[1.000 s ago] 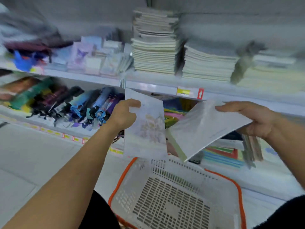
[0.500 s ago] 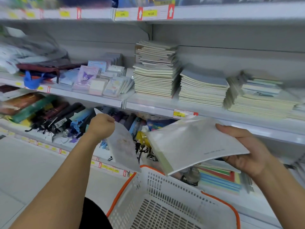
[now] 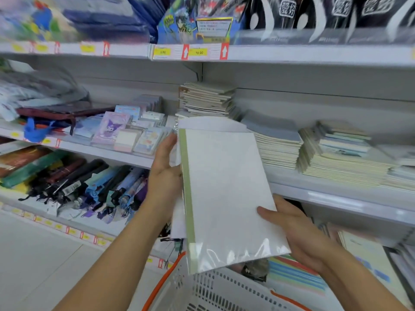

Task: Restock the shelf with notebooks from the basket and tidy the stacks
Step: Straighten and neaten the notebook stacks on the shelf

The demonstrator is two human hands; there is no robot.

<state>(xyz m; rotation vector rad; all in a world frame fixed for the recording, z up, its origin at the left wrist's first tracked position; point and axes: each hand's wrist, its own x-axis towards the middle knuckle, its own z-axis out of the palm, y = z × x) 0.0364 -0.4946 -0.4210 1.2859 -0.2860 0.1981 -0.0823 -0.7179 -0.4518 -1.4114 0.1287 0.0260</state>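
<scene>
Above the basket: wrapped notebooks, light, slick; grip edges.
Hands: left hand steadies spine; right hand clasps corner.

Yellow price tag on the upper shelf edge reads "10.00".

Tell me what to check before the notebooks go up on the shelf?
1. Right hand grips the wrapped notebook: ok.
2. Left hand steadies the second notebook behind it: ok.
3. Both notebooks squared together: not ok, edges offset.
4. Room on the grey-topped stack: ok.
5. Tall stack tidy: not ok, uneven.
6. Basket empty: cannot tell.
</scene>
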